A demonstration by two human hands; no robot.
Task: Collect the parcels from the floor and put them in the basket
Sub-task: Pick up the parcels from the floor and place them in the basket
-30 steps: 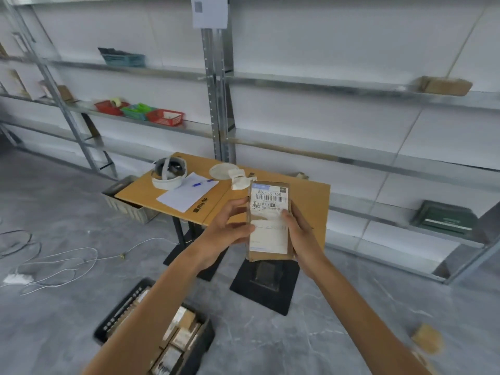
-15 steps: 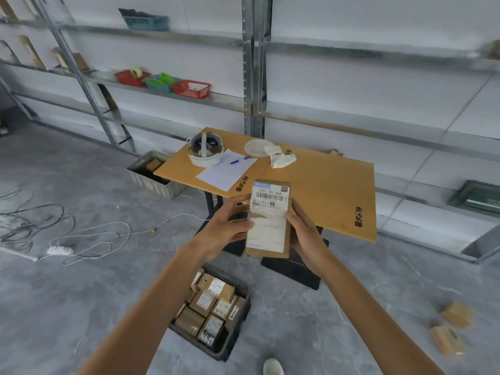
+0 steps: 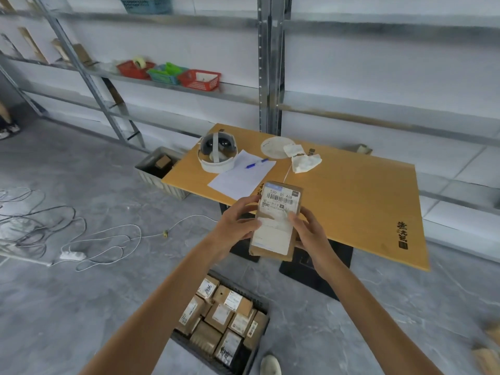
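Parcel [image 3: 276, 220]: brown carton with a white barcode label facing the camera, long side running roughly up and down. It is held in the air in front of the near edge of the surface [image 3: 351, 201], above the floor.

Left hand [image 3: 235, 226]: grips the parcel's left edge, thumb across the label, fingers curled behind.
Right hand [image 3: 308, 234]: grips the right edge, thumb tip on the label, fingers wrapped round the back.

Basket [image 3: 244, 290]: black crate on the floor, below and nearer than the held parcel, between the forearms. Packed with labelled cartons [image 3: 219, 318], most of them lying flat.

More cartons [image 3: 487, 355] on the floor at lower right, blurred, well apart from the basket.

On the surface: white headset [image 3: 217, 152], paper sheet [image 3: 240, 177] with blue pen [image 3: 255, 163] on it, crumpled tissue [image 3: 305, 161].

Floor, left: tangle of cables [image 3: 54, 226]. Grey bin [image 3: 159, 169] just beside the surface's left end. Red and green trays [image 3: 167, 74] on the shelf behind.
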